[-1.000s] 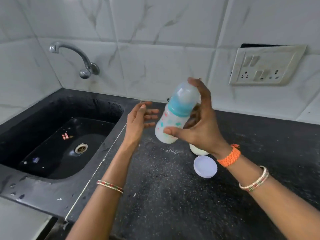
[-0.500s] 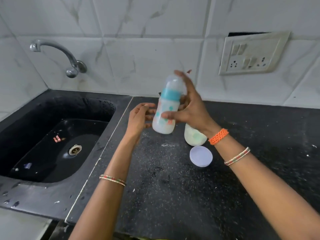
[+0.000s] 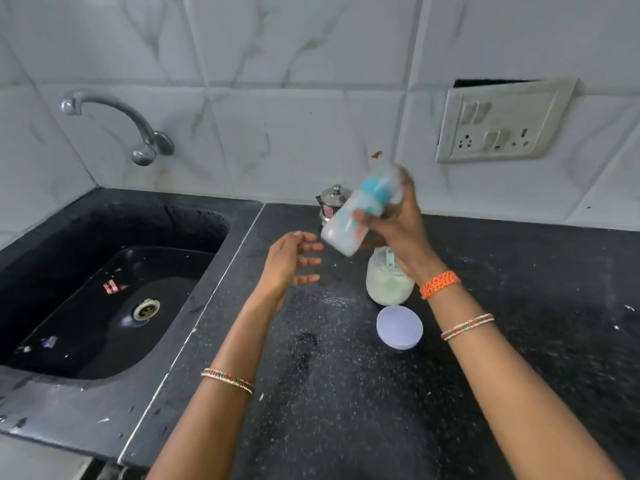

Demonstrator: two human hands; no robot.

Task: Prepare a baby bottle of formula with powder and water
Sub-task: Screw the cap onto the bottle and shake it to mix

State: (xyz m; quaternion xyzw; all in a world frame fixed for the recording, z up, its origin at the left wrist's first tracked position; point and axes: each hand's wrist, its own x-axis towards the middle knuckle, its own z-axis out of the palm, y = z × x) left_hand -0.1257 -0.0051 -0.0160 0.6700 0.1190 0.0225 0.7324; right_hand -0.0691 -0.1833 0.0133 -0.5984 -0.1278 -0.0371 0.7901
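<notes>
Head view: a translucent white baby bottle with a teal collar and clear cap [image 3: 360, 213] is seen held in the air above the black speckled stone tabletop [image 3: 346, 393], tilted so that its capped end points up and to the right. It is blurred, which suggests it is being shaken to mix powder and water. The grip of the right hand [image 3: 398, 223] is wrapped around the bottle's upper part, fingers curled over the collar and cap, probably so that the top is kept tight while the contents are agitated. The left hand [image 3: 291, 261] is held just beside the bottle's base with its grip spread and fingers relaxed, touching nothing; it appears to be kept ready to steady or catch the bottle.

Below the right wrist, a round clear plastic jar of pale powder [image 3: 389, 282] stands open on the tabletop, and its pale lilac round lid [image 3: 400, 327] lies flat just in front of it, apparently left off for convenience. A small steel lidded pot [image 3: 332, 202] stands behind the bottle against the tiled wall. A black sink [image 3: 104, 289] with a curved metal tap [image 3: 117, 123] lies to the left.
</notes>
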